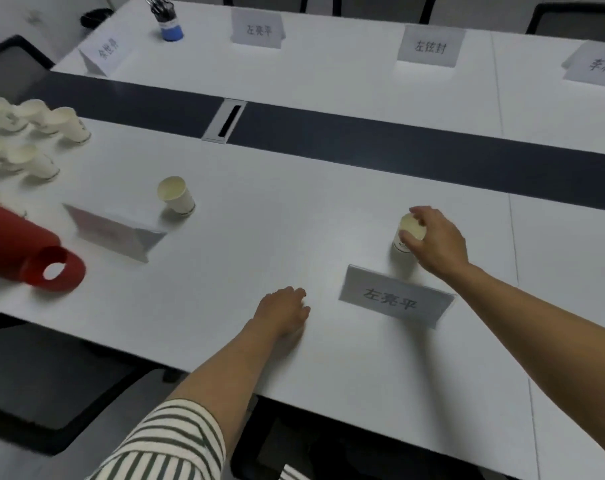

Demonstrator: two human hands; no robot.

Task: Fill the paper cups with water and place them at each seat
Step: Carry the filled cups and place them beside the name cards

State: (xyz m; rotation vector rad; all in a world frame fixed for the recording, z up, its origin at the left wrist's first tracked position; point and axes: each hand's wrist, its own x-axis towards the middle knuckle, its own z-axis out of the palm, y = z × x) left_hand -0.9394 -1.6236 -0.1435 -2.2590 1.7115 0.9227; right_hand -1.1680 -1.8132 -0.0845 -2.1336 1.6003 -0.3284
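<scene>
My right hand (437,242) grips a white paper cup (405,233) from above, fingers curled round its rim; the cup stands upright on the white table (294,237) just behind a name card (396,299). My left hand (283,311) rests on the table to the left of that card, fingers loosely curled, holding nothing. Another paper cup (176,195) stands by a second name card (112,232) further left. Several more paper cups (34,133) cluster at the far left. A red kettle (24,251) sits at the left edge.
A dark strip (398,140) with a cable slot (226,121) runs down the table's middle. Name cards (257,29) line the far side, and a blue pen holder (169,20) stands at the back left. Dark chairs (34,375) sit below the near edge.
</scene>
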